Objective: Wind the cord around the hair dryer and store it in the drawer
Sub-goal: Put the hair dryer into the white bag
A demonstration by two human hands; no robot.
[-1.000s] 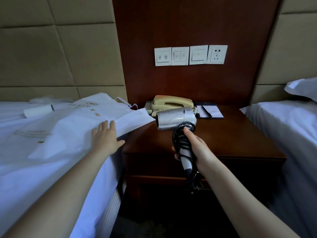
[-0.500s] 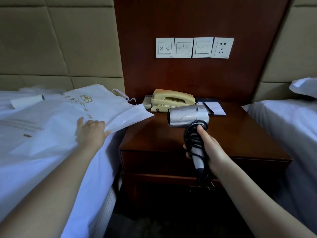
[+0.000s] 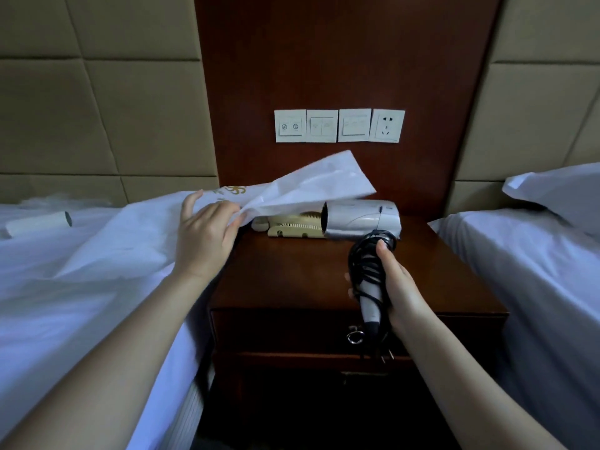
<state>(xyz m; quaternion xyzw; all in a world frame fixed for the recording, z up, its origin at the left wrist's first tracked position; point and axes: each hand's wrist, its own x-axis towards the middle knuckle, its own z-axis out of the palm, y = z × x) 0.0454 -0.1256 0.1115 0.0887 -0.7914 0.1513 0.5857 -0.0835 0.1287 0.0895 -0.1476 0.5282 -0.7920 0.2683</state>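
Gripping the handle of the hair dryer [image 3: 360,219], the person's right hand [image 3: 397,287] holds it above the middle of the nightstand [image 3: 292,274] top, fingers curled tight round the handle and the black cord [image 3: 363,261] looped about it. The silver barrel lies level and points left, toward the rear edge of the top, just in front of a beige telephone [image 3: 295,222] that sits along that edge. The plug [image 3: 386,355] dangles below the handle, in front of the drawer [image 3: 276,329], which is closed, its ring pull [image 3: 354,336] hanging beside the handle's end.

The left hand [image 3: 203,235] clutches a fold of a white bag [image 3: 308,186] with gold print, at the left rear corner of the top. The bag's free end rises over the telephone and nearly reaches the dryer's nozzle. The rest of the bag trails onto the left bed [image 3: 81,287], where a pale roll [image 3: 39,223] lies near the headboard. Four white switch plates [image 3: 339,125] line the wood panel behind. A pillow [image 3: 558,190] rests on the right bed [image 3: 535,271].
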